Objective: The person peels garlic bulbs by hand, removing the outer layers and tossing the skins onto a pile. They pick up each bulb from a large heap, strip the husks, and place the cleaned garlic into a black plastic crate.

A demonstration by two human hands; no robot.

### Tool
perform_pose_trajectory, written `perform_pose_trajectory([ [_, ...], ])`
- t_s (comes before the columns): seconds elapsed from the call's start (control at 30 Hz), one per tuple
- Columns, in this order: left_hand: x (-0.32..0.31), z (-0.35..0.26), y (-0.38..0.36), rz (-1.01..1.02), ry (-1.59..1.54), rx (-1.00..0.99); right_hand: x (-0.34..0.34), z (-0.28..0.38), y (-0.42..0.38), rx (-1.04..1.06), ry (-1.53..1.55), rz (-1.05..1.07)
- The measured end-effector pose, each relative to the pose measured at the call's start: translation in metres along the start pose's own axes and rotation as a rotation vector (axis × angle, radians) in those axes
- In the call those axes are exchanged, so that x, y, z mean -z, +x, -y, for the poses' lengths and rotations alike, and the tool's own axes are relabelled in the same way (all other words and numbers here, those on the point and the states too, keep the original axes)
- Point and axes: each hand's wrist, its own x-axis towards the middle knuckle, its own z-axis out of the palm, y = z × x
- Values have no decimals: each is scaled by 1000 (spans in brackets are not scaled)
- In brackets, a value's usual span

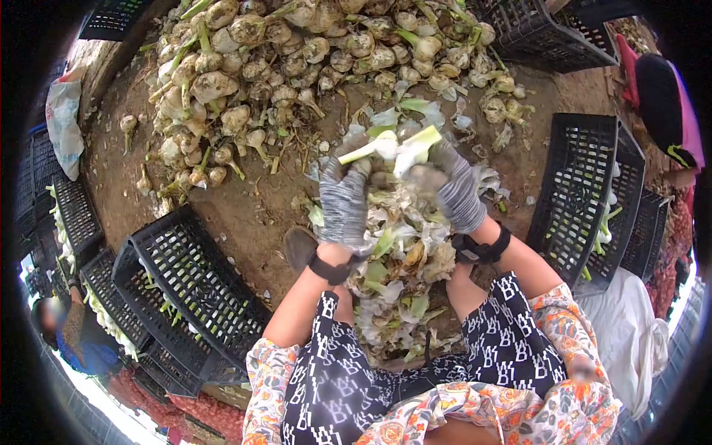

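In grey knitted gloves, both my hands are raised over a heap of peeled skins. My left hand (345, 193) is closed on a garlic bulb (385, 144) whose pale green cut stem points left. Closed as well, my right hand (454, 185) grips a second whitish garlic bulb (404, 162), its thick cut stem slanting up to the right. The two bulbs are side by side and seem to touch. Fingertips are partly hidden behind gloves and bulbs. Below the hands, loose garlic skins (393, 285) lie between my legs.
A big pile of dirty garlic bulbs (289, 55) is ahead on the soil. Black plastic crates stand at left (200, 274) and right (575, 193), some with trimmed garlic. A white sack (623, 334) lies at the right. Another person (70, 334) is at the far left.
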Motion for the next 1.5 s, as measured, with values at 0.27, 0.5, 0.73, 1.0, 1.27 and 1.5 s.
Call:
perform_pose_trajectory([
  [0.27, -1, 5, -1, -53, -215, 130, 6, -14, -4, 393, -340, 99],
  [0.5, 7, -21, -7, 292, 130, -12, 49, -28, 8, -262, 468, 18],
  [0.73, -1, -10, -13, 364, -636, 427, 57, -9, -10, -555, 951, 208],
  [1.0, 26, 1, 6, 224, -818, 472, 61, 35, 0, -252, 28, 877],
  [1.27, 32, -70, -35, -91, -384, 7, 47, -11, 24, 24, -1070, 424],
  [1.5, 167, -180, -157, -675, 47, -411, 43, 7, 88, -220, -1347, 76],
])
